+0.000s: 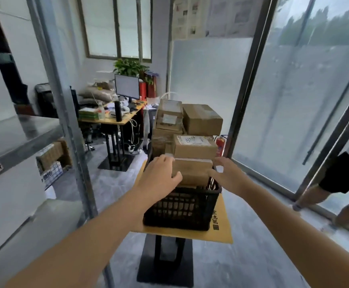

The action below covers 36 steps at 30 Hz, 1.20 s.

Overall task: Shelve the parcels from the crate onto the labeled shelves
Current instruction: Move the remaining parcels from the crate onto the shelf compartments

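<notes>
Half-hidden parcel between both hands

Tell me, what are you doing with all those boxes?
A person is reaching with both bare hands into a black plastic lattice crate piled high with brown cardboard parcels. The left hand and right hand are closing on either side of the nearest brown cardboard parcel, which has not been lifted yet. The crate sits on a small yellow-topped table. A grey metal shelf unit with a label stands to the left, waiting for parcels.
</notes>
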Tool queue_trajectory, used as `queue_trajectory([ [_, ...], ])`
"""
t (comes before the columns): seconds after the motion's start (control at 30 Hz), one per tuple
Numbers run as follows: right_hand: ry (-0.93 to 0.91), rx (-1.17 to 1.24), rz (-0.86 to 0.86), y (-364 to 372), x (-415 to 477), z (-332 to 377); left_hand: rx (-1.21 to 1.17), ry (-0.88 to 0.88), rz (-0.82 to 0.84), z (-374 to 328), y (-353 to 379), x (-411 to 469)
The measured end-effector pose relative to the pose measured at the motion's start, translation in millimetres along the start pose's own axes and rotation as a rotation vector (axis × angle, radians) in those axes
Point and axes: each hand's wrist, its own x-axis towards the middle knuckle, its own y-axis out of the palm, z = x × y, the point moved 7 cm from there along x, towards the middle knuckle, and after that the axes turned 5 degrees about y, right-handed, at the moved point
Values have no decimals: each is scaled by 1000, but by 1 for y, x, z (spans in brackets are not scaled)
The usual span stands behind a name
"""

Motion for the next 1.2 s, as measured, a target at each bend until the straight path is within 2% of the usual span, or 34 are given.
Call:
queue_trajectory([
  [0.23,0,138,-8,-3,95,-16,110,-32,22,19,18,93],
  [0.33,80,173,-16,-6,142,-35,148,-60,40,26,33,135],
  [0.47,197,218,122,5,191,-67,174,-116,30,42,50,182],
  [0.57,299,419,289,23,209,-79,178,-162,40,54,62,200],
  [0.7,350,744,367,41,218,-83,190,-194,82,66,75,205],
  [0.97,203,871,383,30,224,-81,144,-253,36,82,62,202],
  [1.2,26,907,339,-6,228,-46,67,-198,9,78,34,183],
])
